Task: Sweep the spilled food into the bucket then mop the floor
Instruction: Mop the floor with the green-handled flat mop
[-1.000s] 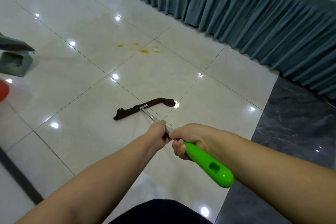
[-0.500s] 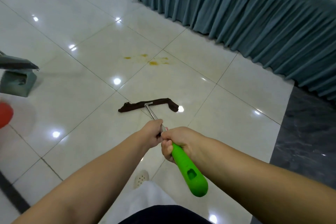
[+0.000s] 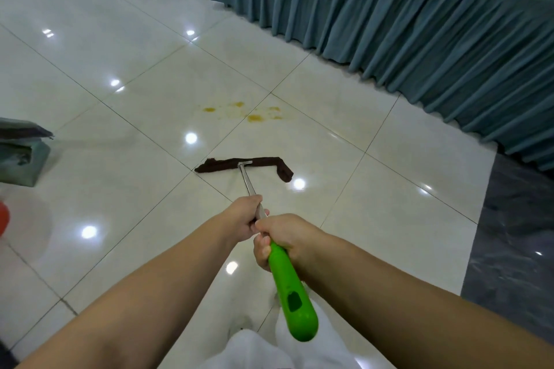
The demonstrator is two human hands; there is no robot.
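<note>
Two hands on the mop, one behind the other. My left hand [image 3: 245, 216] has its fingers curled round the bare metal pole [image 3: 247, 182]; my right hand [image 3: 280, 238] sits just behind it, the two touching, fingers wrapped tight round the top of the green handle [image 3: 292, 290], whose free end sticks out behind that grip. Ahead of the left fingers the pole runs down to the dark brown mop head [image 3: 244, 165], lying flat on the white tiled floor [image 3: 374, 189]; its right end is bent back toward me. Beyond the mop head, apart from it, I see yellow-orange spill stains [image 3: 254, 118] straddling a tile joint. Far beyond the fingers to the right: a pleated teal table skirt [image 3: 404, 24]. Far left of the fingers: a grey-green dustpan-like object [image 3: 21, 156], and a red object [image 3: 3, 220] cut off by the frame edge; I cannot tell what it is.
</note>
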